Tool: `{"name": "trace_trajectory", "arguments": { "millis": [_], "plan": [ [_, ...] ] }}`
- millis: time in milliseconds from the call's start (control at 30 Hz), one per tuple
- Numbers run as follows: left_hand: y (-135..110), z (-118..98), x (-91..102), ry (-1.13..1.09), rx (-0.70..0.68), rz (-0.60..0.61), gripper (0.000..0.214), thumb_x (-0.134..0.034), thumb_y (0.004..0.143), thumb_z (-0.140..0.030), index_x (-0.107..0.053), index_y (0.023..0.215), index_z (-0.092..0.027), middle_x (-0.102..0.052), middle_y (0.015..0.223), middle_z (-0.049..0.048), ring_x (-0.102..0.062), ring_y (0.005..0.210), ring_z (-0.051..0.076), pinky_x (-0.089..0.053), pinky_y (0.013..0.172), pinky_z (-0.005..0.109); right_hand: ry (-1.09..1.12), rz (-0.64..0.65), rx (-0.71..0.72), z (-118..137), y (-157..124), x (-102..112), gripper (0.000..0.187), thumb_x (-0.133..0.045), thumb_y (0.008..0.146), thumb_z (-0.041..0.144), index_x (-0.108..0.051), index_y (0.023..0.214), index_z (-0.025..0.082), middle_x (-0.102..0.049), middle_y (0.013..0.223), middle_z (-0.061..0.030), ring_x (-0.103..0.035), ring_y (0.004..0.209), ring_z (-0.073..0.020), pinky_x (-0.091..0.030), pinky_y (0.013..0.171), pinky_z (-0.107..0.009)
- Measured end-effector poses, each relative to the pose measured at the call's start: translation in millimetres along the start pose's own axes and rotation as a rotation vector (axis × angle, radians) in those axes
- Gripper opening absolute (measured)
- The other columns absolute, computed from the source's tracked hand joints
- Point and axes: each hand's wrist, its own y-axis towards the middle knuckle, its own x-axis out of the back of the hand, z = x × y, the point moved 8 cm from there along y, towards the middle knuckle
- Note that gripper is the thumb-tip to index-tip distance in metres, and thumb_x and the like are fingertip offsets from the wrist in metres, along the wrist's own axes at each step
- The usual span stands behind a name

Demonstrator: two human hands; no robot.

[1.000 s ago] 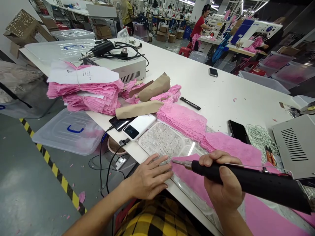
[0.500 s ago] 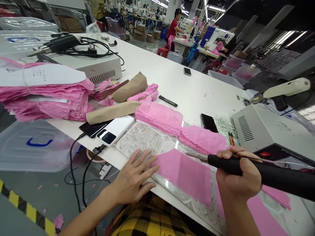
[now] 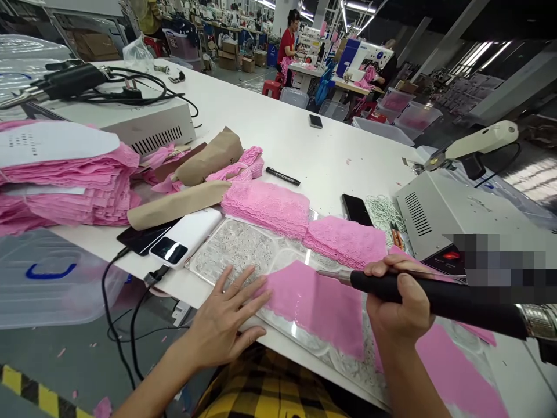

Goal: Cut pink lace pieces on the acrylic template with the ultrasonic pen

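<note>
My left hand lies flat with its fingers spread. Its fingertips touch the left edge of a flat pink fabric piece on a clear-topped, grey-speckled board. Wrapped in my right hand is a black-handled tool with a slim metal tip, held nearly level and pointing left. Its tip is at the upper edge of the fabric piece; whether it touches is unclear. A thin metal strip runs along the handle under my right fingers. Two stacks of pink lace-like fabric sit just beyond.
Bundled pink fabric lies left, near a white power bank with cables. A box bears a similar black tool. Another box, a phone and pale cord are on the right. A marker lies behind.
The view has turned slightly right, so everything appears further left. Both hands, the tool and the fabric piece keep nearly the same positions relative to each other.
</note>
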Motion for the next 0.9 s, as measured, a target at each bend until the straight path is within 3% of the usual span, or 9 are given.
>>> {"name": "trace_trajectory", "arguments": {
  "millis": [367, 700, 900],
  "plan": [
    [0.6, 1.5, 0.2, 0.010, -0.018, -0.004, 0.056, -0.056, 0.095, -0.029, -0.042, 0.148, -0.018, -0.050, 0.148, 0.0075, -0.025, 0.149, 0.030, -0.009, 0.123, 0.055, -0.008, 0.071, 0.038, -1.1, -0.4, -6.6, 0.006, -0.062, 0.072, 0.023, -0.061, 0.077, 0.020, -0.057, 0.081, 0.0015, -0.056, 0.060, -0.0111, -0.051, 0.060, -0.032],
    [1.2, 3.9, -0.5, 0.019, -0.027, 0.001, 0.058, -0.055, 0.094, -0.028, -0.039, 0.150, -0.022, -0.051, 0.147, 0.0055, -0.026, 0.148, 0.030, -0.011, 0.123, 0.053, -0.047, -0.091, 0.046, 22.6, 13.3, 41.3, 0.008, -0.057, 0.064, 0.023, -0.058, 0.070, 0.018, -0.054, 0.075, 0.0005, -0.052, 0.056, -0.0098, -0.048, 0.054, -0.029],
    [1.9, 3.9, -0.1, 0.020, -0.026, 0.011, 0.060, -0.056, 0.093, -0.028, -0.039, 0.150, -0.022, -0.050, 0.148, 0.0056, -0.027, 0.148, 0.029, -0.010, 0.124, 0.053, -0.046, -0.099, 0.043, 17.6, 10.9, 42.5, 0.009, -0.057, 0.065, 0.023, -0.060, 0.072, 0.018, -0.056, 0.075, 0.0005, -0.053, 0.056, -0.0106, -0.048, 0.054, -0.030]
  ]
}}
